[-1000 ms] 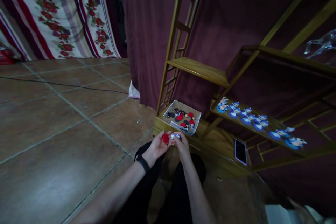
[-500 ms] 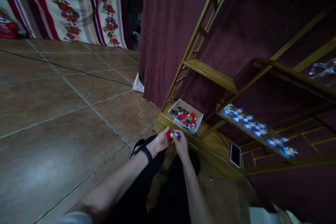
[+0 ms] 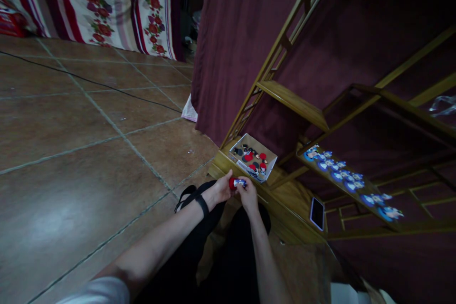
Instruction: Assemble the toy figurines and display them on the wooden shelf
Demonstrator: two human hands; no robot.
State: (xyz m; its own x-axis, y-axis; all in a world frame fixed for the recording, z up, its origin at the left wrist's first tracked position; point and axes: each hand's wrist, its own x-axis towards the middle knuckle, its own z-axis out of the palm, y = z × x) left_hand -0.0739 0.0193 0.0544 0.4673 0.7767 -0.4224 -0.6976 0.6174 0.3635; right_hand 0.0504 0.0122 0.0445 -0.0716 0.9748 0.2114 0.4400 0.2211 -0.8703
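Between my two hands is a small figurine (image 3: 241, 182) with a blue and white body and a round red base. My left hand (image 3: 223, 189) is closed around the red base end. The fingers of my right hand (image 3: 248, 194) pinch the blue and white end. Just beyond my hands, an open cardboard box (image 3: 273, 160) holds several small figurines and round pieces in red and black. The finer details of the held figurine are too small to make out.
The box stands on the low wooden base of a shelf unit (image 3: 285, 194). Several blue and white figurines (image 3: 342, 175) line a shelf at right. A phone (image 3: 317, 213) lies on the base. A black cable (image 3: 89, 80) crosses the tiled floor. Dark red cloth (image 3: 228, 57) hangs behind.
The view has shifted slightly. Both hands stay together on the figurine, which has turned only a little, if at all. The box and shelf figurines have not been moved.
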